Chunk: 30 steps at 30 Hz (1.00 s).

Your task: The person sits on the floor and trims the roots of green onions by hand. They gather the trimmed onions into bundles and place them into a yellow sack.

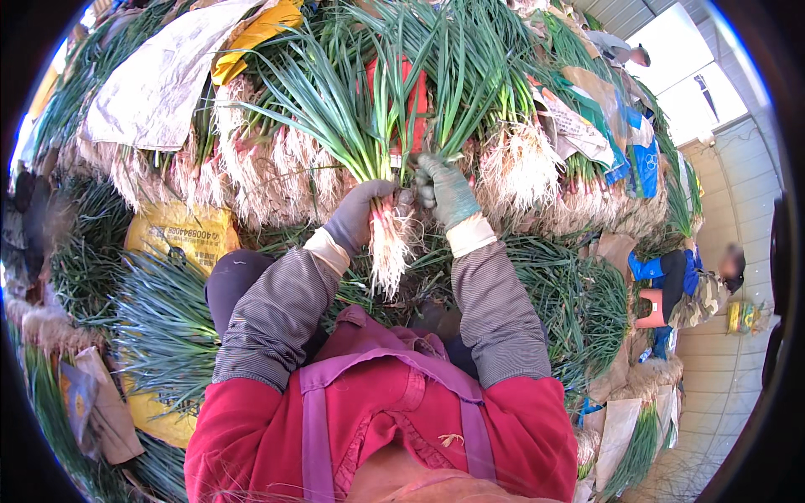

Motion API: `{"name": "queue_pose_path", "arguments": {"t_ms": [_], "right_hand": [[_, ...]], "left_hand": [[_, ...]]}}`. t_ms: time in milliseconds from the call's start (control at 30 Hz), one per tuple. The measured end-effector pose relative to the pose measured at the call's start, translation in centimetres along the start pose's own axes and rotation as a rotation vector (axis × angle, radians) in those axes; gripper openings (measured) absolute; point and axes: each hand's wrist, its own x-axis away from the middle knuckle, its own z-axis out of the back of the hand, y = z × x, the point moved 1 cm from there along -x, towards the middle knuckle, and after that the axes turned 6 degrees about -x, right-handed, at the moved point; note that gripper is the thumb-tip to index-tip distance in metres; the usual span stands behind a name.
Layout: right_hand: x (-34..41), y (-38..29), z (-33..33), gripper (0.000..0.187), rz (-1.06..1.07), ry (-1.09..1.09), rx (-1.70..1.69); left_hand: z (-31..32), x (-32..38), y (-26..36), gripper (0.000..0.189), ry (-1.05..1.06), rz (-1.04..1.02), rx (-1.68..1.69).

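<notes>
My left hand (357,215), in a grey glove, is closed around a bunch of green onions (371,144) just above its roots. Long green leaves fan upward from the grip, and the pale stringy roots (388,254) hang below it. Close on the right is my right hand (448,192) in a grey-green glove, its fingers curled beside the stems. Whether those fingers pinch a leaf or stem cannot be made out. Behind both hands lies a long heap of green onions (484,56), roots facing me, with a red piece (416,107) showing between the leaves.
A sorted pile of green onions (166,320) rests on yellow sacking (163,424) at my left. Loose leaves (566,302) cover the ground at right. A white sack (151,88) drapes the heap. Another person (698,295) sits by a pink stool (651,308) at far right.
</notes>
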Motion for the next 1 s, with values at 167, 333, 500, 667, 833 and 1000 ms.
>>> {"name": "queue_pose_path", "arguments": {"t_ms": [167, 333, 500, 667, 833, 1000], "right_hand": [[1.8, -2.0, -1.4, 0.015, -0.182, -0.293, 0.015], [1.6, -0.7, -2.9, 0.02, 0.372, -0.117, 0.765], [2.1, 0.6, -3.9, 0.023, 0.316, -0.016, 0.242], [1.1, -1.1, -2.1, 0.019, 0.204, -0.039, -0.457], [-0.7, -2.5, -5.3, 0.02, 0.574, 0.142, 0.875], [-0.8, -0.3, -6.3, 0.02, 0.993, 0.159, 1.13]], "left_hand": [[-3.4, 1.9, 1.8, 0.022, -0.309, 0.157, 0.201], [-1.6, 1.1, 0.7, 0.022, 0.038, -0.004, -0.089], [-1.5, 0.5, 1.0, 0.02, -0.125, -0.003, 0.055], [-2.7, 1.5, 1.5, 0.023, -0.155, 0.04, 0.042], [-0.5, -0.2, 0.1, 0.016, 0.23, -0.077, -0.44], [0.3, -1.1, -0.1, 0.021, 0.182, -0.13, -0.397]]}}
